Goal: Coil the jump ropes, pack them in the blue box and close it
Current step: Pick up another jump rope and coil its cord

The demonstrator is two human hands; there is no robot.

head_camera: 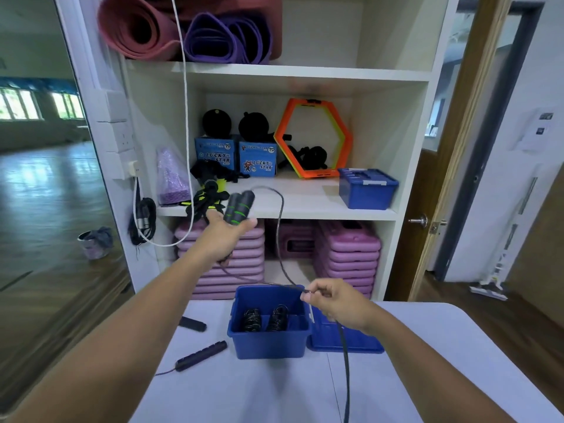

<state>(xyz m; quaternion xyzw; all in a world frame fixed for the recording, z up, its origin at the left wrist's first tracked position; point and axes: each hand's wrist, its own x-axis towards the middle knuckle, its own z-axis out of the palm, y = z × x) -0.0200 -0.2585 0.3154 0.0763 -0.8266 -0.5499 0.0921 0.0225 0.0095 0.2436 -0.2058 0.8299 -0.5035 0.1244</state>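
- The white shelf unit behind carries rolled mats, boxed balls and a second, closed blue bin; none of it is in play.
- The table in front serves as the packing surface.
- The blue box stands open at the table's far edge, within reach of both arms. Two coiled ropes already sit upright in it, side by side, with room left on the right.
- Its lid lies flat just to the right of the box, out of the way until packing is done.
- The jump rope cord arcs from the raised handles down to the right, then trails off the table's near edge.
- The left hand grips both green-ringed handles together, held high, likely as an anchor for winding.
- The right hand pinches the cord between thumb and forefinger above the box, apparently drawing out a loop.
- Another rope's dark handles lie uncoiled to the left of the box, probably next.
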